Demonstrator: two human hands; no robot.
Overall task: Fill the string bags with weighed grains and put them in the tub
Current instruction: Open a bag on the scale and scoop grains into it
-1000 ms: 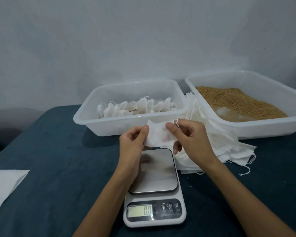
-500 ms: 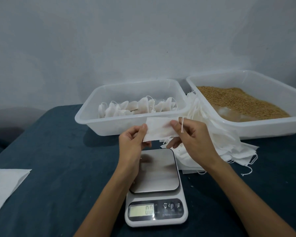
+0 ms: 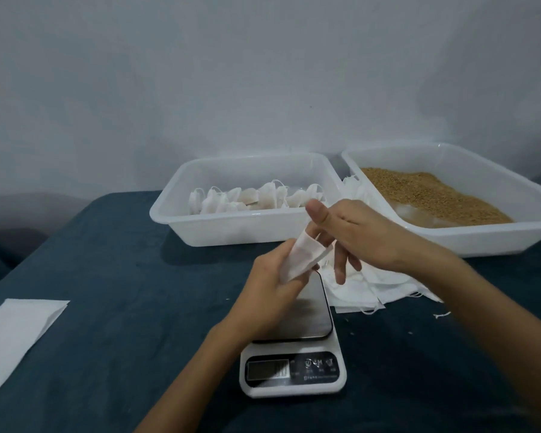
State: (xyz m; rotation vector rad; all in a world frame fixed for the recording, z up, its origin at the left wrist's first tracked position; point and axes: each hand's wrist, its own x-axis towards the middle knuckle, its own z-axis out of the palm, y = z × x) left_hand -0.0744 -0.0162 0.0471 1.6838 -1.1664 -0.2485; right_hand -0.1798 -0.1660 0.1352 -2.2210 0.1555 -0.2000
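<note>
The left hand (image 3: 270,284) is pinching an empty string bag (image 3: 302,256), its grip closing around the bag's lower part just above the scale (image 3: 294,348). The right hand (image 3: 353,232) is keeping a wide grip, with fingers slipping into the bag's mouth and thumb raised. Beyond both grips the tub (image 3: 231,228) is holding filled bags (image 3: 250,198); beyond the right grip the grains (image 3: 428,192) are lying in a second tub (image 3: 487,239).

The right hand (image 3: 361,235) now pushes its fingers into the string bag (image 3: 300,257), no longer pinching its edge. The left hand (image 3: 274,292) grips the bag lower, turned upright above the scale (image 3: 297,348).
</note>
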